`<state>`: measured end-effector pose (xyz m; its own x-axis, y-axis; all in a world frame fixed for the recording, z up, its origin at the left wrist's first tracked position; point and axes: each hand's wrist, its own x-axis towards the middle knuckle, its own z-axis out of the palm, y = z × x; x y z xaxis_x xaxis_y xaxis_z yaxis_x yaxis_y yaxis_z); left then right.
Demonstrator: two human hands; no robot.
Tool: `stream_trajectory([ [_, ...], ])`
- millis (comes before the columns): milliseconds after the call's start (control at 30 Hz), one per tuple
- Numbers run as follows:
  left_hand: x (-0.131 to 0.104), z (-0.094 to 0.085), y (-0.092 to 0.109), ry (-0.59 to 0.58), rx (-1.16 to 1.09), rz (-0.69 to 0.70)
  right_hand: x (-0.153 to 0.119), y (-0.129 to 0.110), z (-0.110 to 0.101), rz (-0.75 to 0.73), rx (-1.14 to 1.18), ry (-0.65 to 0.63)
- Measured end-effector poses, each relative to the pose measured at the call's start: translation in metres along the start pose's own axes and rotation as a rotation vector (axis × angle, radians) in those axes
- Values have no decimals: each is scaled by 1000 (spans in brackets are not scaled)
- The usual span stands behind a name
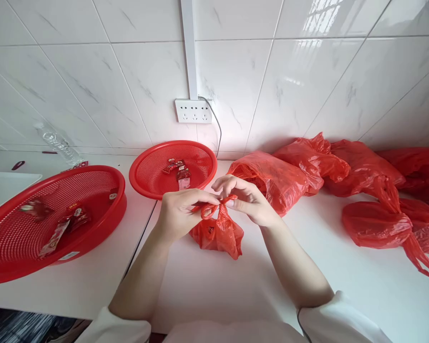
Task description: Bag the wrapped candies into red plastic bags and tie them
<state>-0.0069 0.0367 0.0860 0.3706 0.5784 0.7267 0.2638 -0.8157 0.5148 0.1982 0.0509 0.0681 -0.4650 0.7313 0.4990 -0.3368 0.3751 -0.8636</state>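
Note:
A small red plastic bag [219,234] hangs or rests just above the white table, its top twisted into a loop. My left hand [180,213] pinches the loop on the left side of the bag's neck. Close beside it, my right hand [248,200] has its thumb and fingers closed on the twisted end at the right of the neck. Something dark and patterned shows faintly through the bag's thin film. Whether the bag's bottom touches the table is hard to tell.
Two red perforated baskets, a large one [109,221] at left and a smaller one [137,188] behind my left hand, hold small wrapped packets. Filled red bags [286,183] line the right side. A clear bottle [60,146] lies by the tiled wall, near a socket strip [193,111].

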Motion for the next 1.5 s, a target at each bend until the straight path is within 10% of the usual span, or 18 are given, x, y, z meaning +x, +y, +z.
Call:
stream_trajectory([
  [300, 7, -22, 2, -22, -3, -24, 1, 5, -1, 27, 234, -1],
  [700, 4, -71, -25, 130, 86, -496, -32, -49, -57, -131, -796, 427],
  [933, 8, -59, -31, -25, 81, -758, -36, -48, -73, -4, -1002, 731],
  [1100, 8, -50, -33, -329, 104, -835, -30, -44, -66, 186, -1119, 587],
  [1267, 7, -47, -36, -518, 244, -841, -33, -2, -27, 261, -1143, 38],
  [1500, 8, -56, -38, -396, 378, -835, -66, 46, 11, 356, -1199, -314],
])
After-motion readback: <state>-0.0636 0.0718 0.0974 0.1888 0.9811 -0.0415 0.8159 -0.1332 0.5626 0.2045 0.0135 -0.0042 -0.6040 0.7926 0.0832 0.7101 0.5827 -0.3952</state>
